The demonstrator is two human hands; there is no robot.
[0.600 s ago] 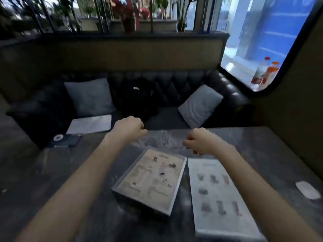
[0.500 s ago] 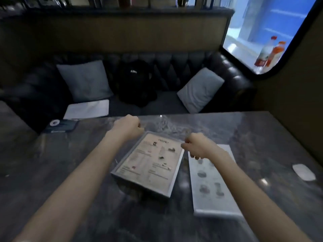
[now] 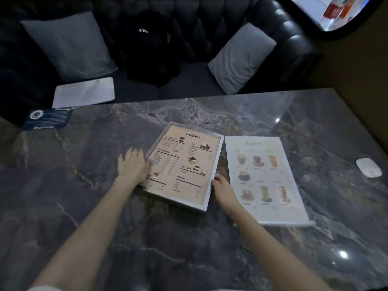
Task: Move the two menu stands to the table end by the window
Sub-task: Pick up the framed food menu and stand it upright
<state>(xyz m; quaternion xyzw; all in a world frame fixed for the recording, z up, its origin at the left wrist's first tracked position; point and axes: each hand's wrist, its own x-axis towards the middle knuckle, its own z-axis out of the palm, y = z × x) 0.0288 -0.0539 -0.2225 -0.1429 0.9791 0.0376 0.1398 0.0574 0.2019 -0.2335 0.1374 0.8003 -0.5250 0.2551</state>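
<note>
Two menu stands lie flat on the dark marble table point(image 3: 84, 206). The beige one headed MENU point(image 3: 184, 162) has a silver frame and sits mid-table. A white drinks menu stand point(image 3: 264, 177) lies just right of it. My left hand point(image 3: 132, 164) rests flat with fingers spread at the beige stand's left edge, the thumb on the frame. My right hand point(image 3: 222, 187) touches the same stand's lower right edge, fingers curled against the frame. Whether either hand grips the frame is unclear.
A white computer mouse point(image 3: 368, 167) lies near the table's right side. A dark blue card point(image 3: 48, 118) sits at the far left edge. Behind the table a black sofa point(image 3: 210, 24) holds two grey cushions, a black bag point(image 3: 150, 45) and a white sheet. A window point(image 3: 336, 9) is at upper right.
Both hands dropped from closed fists above the far end of the menus to the beige stand's left and right edges. The camera tilted down towards the table.
</note>
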